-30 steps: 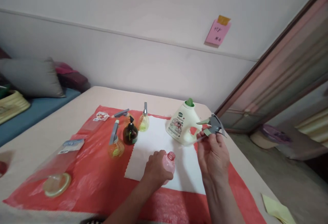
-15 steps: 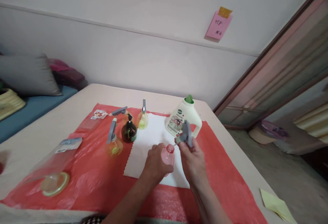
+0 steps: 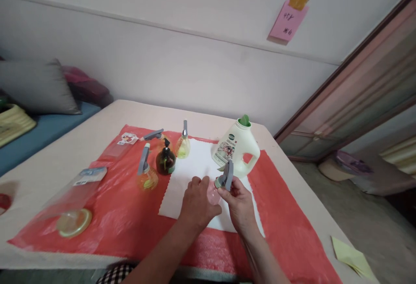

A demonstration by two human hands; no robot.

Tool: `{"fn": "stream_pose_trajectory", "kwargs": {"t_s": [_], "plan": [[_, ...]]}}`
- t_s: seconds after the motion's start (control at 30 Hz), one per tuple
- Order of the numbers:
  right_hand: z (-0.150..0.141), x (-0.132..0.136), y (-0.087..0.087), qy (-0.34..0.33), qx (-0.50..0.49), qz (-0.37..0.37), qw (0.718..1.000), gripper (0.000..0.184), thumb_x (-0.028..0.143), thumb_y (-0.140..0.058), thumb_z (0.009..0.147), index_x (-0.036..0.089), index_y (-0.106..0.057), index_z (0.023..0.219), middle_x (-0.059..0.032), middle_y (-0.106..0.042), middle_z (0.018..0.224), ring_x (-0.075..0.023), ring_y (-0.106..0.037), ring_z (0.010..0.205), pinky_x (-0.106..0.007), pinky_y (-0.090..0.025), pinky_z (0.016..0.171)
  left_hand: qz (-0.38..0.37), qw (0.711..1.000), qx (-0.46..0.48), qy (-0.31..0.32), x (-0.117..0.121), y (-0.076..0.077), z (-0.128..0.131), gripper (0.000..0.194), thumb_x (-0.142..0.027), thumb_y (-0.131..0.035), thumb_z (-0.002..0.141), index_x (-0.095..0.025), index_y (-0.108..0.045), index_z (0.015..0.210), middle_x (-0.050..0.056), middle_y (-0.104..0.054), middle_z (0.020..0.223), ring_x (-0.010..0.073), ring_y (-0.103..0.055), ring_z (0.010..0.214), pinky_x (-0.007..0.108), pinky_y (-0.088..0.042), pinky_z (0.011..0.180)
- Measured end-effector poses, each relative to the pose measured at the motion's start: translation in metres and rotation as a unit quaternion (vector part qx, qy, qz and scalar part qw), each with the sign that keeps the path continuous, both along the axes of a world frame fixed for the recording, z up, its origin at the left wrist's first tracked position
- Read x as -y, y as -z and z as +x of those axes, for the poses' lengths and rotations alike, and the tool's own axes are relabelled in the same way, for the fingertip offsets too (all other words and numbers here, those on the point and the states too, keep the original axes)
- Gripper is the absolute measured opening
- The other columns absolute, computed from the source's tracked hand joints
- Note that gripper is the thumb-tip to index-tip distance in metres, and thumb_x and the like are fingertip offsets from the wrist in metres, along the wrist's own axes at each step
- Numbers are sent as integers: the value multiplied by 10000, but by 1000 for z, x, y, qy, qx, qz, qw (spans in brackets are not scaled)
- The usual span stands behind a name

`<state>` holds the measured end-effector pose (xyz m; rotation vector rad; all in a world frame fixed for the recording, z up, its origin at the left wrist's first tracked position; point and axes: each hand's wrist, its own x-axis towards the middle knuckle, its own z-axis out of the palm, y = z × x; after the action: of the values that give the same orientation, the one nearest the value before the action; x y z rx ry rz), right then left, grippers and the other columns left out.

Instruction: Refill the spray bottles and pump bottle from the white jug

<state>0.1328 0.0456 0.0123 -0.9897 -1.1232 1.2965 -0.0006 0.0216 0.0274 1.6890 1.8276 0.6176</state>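
My left hand [image 3: 199, 199] is wrapped round a small pink see-through bottle [image 3: 213, 194], over a white sheet [image 3: 182, 193]. Fingers of my right hand [image 3: 238, 199] grip a grey trigger spray head [image 3: 225, 176], which sits over the bottle's mouth. Whether its thread has caught cannot be made out. Just behind my hands stands a large cream jug [image 3: 240, 147] with a green piece in its opening. To the left are a dark pump bottle [image 3: 165, 162], a spray bottle with yellow liquid [image 3: 183, 146] and an orange spray bottle [image 3: 147, 176].
Another orange spray bottle [image 3: 160, 139] stands behind the dark one. Clear plastic packets [image 3: 78, 184] and a round pale lid [image 3: 74, 222] lie on the red plastic sheet [image 3: 130, 223]. Yellow paper notes [image 3: 352, 258] lie at the table's right edge.
The spray head has come down from beside the pink bottle onto its mouth, carried left by my right hand. My left hand keeps hold of the bottle. The camera view has shifted slightly.
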Motion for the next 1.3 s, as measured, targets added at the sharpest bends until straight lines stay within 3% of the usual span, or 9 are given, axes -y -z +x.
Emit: {"fn": "stream_pose_trajectory", "kwargs": {"t_s": [0.13,0.33,0.5,0.77,1.0,1.17,1.3], "plan": [[-6,2,3,18,-2,-6,1000,365,386,-857,695,283,-745,1027,2,-745,952,-193,-645,918,-359,-493,901,9,1000,-23,-6,0,2,4,482,-264,-664,660,-223,-507,1114,84,-539,1113,287,-542,1066,386,-452,897],[-8,0,1,-26,5,-4,1000,349,390,-850,699,265,-711,994,-13,-745,1013,-189,-648,923,-350,-499,887,24,1000,-12,-5,0,7,8,523,-216,-652,663,-207,-510,1167,88,-552,1125,278,-538,1098,383,-446,953],[-13,5,-4,30,6,-18,999,397,386,-877,658,239,-674,964,-24,-741,1005,-204,-650,916,-375,-511,883,46,999,24,6,1,11,10,580,-252,-689,677,-227,-506,1227,83,-561,1148,276,-545,1110,378,-449,957],[-13,14,-5,-7,-34,-27,999,424,480,-757,794,251,-715,1148,-70,-713,1263,-285,-578,1270,-459,-374,1131,52,998,38,-27,-3,17,8,569,-222,-683,656,-209,-498,1194,96,-572,1140,299,-556,1125,402,-461,956],[-19,10,-5,48,-16,-37,998,322,423,-841,689,246,-743,940,-24,-768,985,-236,-662,982,-409,-471,973,48,998,43,-25,-1,16,7,588,-273,-708,662,-214,-491,1206,85,-571,1137,287,-572,1119,387,-460,961],[-24,12,-4,133,22,-15,991,298,387,-866,633,226,-661,779,-4,-710,800,-197,-604,800,-364,-485,807,37,998,39,-18,0,8,12,540,-309,-700,711,-192,-508,1202,112,-578,1143,303,-571,1139,394,-466,957],[-26,12,-3,146,42,-11,988,279,396,-841,662,241,-637,773,15,-667,755,-187,-572,751,-352,-483,765,34,999,31,-22,0,3,14,445,-277,-657,757,-201,-523,1175,116,-586,1128,302,-573,1154,395,-470,963]]}}
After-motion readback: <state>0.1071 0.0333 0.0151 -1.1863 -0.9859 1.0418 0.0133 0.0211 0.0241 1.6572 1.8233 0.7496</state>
